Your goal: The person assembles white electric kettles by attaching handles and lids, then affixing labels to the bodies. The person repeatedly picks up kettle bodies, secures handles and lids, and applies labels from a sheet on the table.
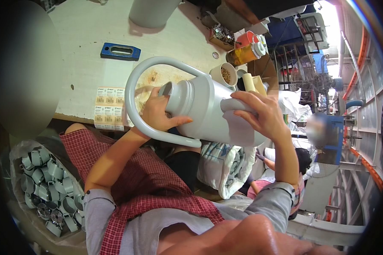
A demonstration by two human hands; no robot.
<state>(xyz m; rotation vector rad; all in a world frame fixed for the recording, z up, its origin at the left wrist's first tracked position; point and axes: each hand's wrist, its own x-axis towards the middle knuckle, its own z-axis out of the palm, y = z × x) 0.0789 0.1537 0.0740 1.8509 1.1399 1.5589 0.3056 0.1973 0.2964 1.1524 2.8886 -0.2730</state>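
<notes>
Grey jug held sideways over near edge of white table, long axis left to right: neck clasped by left hand, side grip wrapped by right hand. Blue slotted block seen farther across table.

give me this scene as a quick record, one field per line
jug: grey, held in both hands, mouth toward picture's left
left hand: at the jug's mouth
right hand: on the jug's side
table: blue block, labels
lower left: grey parts
background: blue fan
</notes>
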